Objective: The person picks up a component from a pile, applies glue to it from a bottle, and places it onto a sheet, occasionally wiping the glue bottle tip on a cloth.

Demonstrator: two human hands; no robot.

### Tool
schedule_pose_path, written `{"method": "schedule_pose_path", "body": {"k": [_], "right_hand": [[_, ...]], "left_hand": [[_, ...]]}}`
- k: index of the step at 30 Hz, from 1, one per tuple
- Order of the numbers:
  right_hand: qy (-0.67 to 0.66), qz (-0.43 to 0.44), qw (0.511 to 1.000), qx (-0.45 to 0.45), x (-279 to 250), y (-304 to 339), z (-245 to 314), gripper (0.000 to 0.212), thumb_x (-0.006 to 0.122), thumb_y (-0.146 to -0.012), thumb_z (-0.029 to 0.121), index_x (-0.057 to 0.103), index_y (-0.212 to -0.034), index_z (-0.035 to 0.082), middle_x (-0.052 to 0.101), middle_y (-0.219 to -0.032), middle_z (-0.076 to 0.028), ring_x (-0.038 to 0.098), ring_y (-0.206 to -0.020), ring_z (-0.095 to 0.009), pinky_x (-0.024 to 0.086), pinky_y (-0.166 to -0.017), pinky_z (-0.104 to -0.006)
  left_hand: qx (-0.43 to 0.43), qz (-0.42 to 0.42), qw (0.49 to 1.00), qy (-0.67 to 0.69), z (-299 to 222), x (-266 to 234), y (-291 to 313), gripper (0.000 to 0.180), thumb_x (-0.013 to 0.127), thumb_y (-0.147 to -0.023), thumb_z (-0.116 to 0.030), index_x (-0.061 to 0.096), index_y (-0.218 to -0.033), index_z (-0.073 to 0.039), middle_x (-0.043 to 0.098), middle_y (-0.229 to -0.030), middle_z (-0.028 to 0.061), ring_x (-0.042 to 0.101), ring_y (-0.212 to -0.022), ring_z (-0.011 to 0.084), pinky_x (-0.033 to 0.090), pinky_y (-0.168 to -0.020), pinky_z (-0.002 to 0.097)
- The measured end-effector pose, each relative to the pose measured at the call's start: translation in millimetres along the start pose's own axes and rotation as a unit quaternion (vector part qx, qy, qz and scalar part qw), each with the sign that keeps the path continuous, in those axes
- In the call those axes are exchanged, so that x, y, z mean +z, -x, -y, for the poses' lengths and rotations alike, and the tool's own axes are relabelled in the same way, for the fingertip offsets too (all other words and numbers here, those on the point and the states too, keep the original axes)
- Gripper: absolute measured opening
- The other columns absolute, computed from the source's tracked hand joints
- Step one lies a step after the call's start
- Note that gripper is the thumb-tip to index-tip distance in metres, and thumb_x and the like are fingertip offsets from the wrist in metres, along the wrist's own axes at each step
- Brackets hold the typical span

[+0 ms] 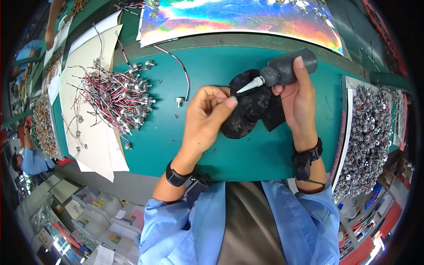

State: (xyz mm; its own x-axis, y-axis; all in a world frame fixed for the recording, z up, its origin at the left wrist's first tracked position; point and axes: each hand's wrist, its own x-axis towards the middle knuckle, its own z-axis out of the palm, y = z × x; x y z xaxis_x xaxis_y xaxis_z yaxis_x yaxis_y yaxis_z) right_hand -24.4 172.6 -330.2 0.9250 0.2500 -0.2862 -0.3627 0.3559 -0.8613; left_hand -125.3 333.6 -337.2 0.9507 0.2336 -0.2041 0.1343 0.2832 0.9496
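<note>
My right hand [300, 99] grips a dark grey squeeze bottle [287, 67] laid sideways, its white pointed nozzle [249, 85] aimed left toward my left hand. My left hand [206, 117] has its fingers curled with thumb and forefinger pinched together just below the nozzle tip; whatever it pinches is too small to see. Under both hands a black mottled cloth [249, 110] lies on the green table mat [176, 141]. A single red-and-black wire with a metal end [179, 101] lies left of my left hand.
A heap of red-and-black wired metal parts [119, 95] rests on white paper [95, 145] at the left. A tray of small silver parts [369, 137] stands at the right. A shiny rainbow sheet [238, 17] lies at the back. Other people work far left.
</note>
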Motion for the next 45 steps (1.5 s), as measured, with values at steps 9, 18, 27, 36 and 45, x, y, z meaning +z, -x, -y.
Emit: {"method": "schedule_pose_path", "body": {"k": [9,18,27,36,45], "right_hand": [[0.021,-0.023,1.000,0.004,0.5,0.2,-2.8,0.032,0.044,-0.088,0.034,0.052,-0.093,0.004,0.059,-0.084,-0.008,0.051,-0.064,-0.009,0.036,-0.050,-0.0217],[0.004,-0.016,1.000,0.017,0.3,1.1,-2.7,0.032,0.046,-0.087,0.035,0.053,-0.092,0.004,0.059,-0.083,-0.007,0.051,-0.064,-0.009,0.037,-0.050,-0.0216],[0.039,-0.020,0.999,-0.014,7.8,-1.7,-6.8,0.028,0.049,-0.086,0.032,0.055,-0.089,0.004,0.058,-0.080,-0.003,0.049,-0.063,-0.007,0.037,-0.051,-0.0218],[0.025,-0.051,0.997,-0.054,13.8,13.9,-6.9,0.024,0.051,-0.086,0.028,0.051,-0.087,0.004,0.055,-0.075,-0.003,0.048,-0.057,-0.007,0.037,-0.046,-0.0216],[0.016,-0.001,1.000,-0.003,6.6,7.4,-1.8,0.034,0.048,-0.086,0.037,0.052,-0.085,0.004,0.055,-0.072,-0.004,0.045,-0.052,-0.008,0.034,-0.045,-0.0202]], "left_hand": [[-0.129,0.005,0.974,0.185,-8.8,-10.3,-6.6,0.023,0.054,-0.082,-0.010,0.052,-0.104,-0.002,0.056,-0.089,0.0023,0.050,-0.079,0.0062,0.038,-0.069,0.0205],[-0.183,0.045,0.970,0.156,2.2,-16.0,-5.7,0.027,0.052,-0.083,-0.009,0.052,-0.107,0.003,0.056,-0.083,0.0023,0.050,-0.064,0.0080,0.039,-0.054,0.0205],[-0.134,0.040,0.971,0.194,-4.5,-18.6,-10.9,0.021,0.047,-0.084,-0.004,0.052,-0.103,0.004,0.055,-0.073,0.0042,0.052,-0.059,0.0098,0.044,-0.053,0.0227],[0.078,-0.032,0.987,-0.138,9.4,2.6,-0.2,0.005,0.053,-0.080,-0.001,0.052,-0.085,-0.002,0.055,-0.069,0.0055,0.053,-0.058,0.0132,0.041,-0.052,0.0245],[0.255,0.077,0.926,-0.266,-2.9,-7.8,1.0,0.006,0.056,-0.075,-0.001,0.052,-0.078,0.000,0.051,-0.078,0.0122,0.051,-0.067,0.0302,0.041,-0.058,0.0320]]}}
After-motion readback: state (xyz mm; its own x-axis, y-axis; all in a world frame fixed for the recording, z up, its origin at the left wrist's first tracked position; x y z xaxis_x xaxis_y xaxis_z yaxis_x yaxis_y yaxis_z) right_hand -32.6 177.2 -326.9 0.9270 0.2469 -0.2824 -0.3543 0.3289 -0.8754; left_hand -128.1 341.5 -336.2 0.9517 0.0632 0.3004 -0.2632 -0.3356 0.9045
